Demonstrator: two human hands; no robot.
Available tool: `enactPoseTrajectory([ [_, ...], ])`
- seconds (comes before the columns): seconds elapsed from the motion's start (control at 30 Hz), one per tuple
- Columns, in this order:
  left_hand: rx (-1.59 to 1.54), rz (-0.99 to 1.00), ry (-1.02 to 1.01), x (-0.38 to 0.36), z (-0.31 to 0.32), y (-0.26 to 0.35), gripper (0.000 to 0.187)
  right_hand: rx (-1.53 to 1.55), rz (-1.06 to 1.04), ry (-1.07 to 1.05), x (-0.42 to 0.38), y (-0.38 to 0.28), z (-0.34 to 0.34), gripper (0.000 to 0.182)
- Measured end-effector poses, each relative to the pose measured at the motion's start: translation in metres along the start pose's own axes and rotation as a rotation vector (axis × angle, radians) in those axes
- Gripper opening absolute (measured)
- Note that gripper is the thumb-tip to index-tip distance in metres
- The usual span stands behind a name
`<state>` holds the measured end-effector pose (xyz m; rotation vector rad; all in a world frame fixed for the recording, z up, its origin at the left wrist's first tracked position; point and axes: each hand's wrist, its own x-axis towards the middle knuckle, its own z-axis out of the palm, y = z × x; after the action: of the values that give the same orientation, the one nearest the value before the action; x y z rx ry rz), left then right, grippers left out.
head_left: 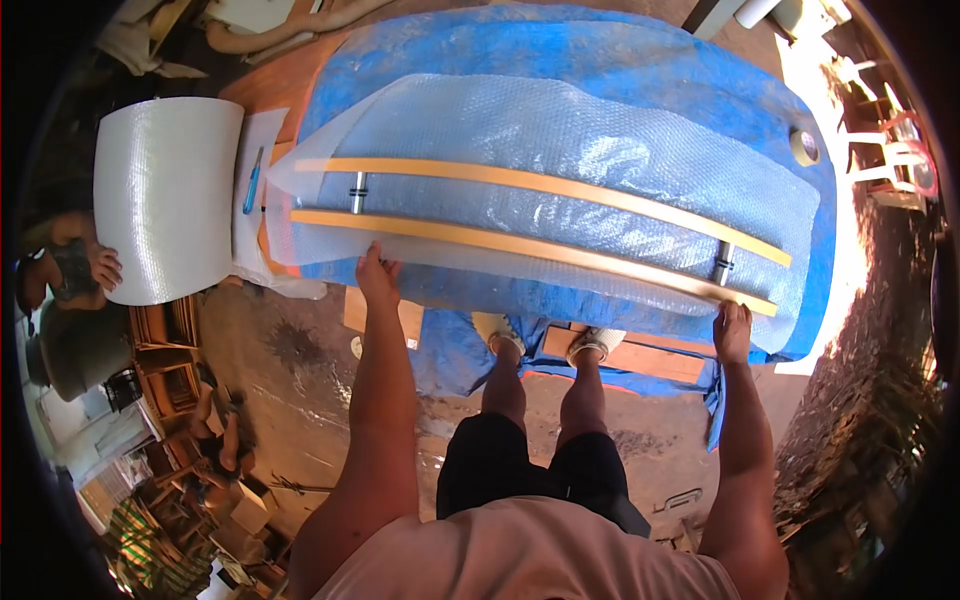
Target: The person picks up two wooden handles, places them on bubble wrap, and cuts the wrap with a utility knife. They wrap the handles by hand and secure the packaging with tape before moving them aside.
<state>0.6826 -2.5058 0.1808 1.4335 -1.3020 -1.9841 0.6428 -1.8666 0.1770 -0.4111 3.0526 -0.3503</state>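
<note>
Two long wooden rails (520,255), joined by a short metal post (358,192) near each end, lie on a sheet of bubble wrap (470,120). The sheet is spread over a blue tarp (400,50). My left hand (378,276) pinches the near edge of the sheet, below the left part of the near rail. Close to that rail's right end, my right hand (733,332) has its fingers closed at the sheet's near edge; the fingertips are partly hidden.
A large bubble wrap roll (170,200) stands at the left, with another person's hand (105,267) against it. Beside it lies a blue cutter (252,182). A tape roll (804,147) rests on the tarp's right side. Pink and white chairs (905,160) are further right.
</note>
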Motion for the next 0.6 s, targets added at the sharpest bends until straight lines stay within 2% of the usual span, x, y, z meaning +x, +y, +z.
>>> enactPoseTrajectory([
  [0.2, 0.135, -0.066, -0.036, 0.05, 0.029, 0.011, 0.025, 0.037, 0.05, -0.07, 0.042, 0.015, 0.001, 0.012],
  [0.37, 0.292, -0.113, -0.055, 0.061, 0.049, 0.011, 0.02, 0.007, 0.115, -0.106, 0.052, 0.019, 0.009, 0.01],
  [0.47, 0.327, -0.116, -0.032, 0.07, 0.052, 0.008, 0.02, 0.051, 0.206, -0.209, 0.057, 0.02, 0.002, 0.019],
  [0.53, 0.345, -0.122, -0.027, 0.072, 0.053, 0.006, 0.02, 0.142, 0.122, -0.156, 0.053, 0.028, -0.001, 0.032],
  [0.57, 0.339, -0.112, -0.01, 0.073, 0.053, 0.005, 0.021, 0.134, 0.143, -0.152, 0.05, 0.03, -0.006, 0.032],
  [0.6, 0.334, -0.102, 0.003, 0.074, 0.053, 0.005, 0.021, 0.092, 0.023, -0.185, 0.048, 0.028, -0.018, 0.035],
])
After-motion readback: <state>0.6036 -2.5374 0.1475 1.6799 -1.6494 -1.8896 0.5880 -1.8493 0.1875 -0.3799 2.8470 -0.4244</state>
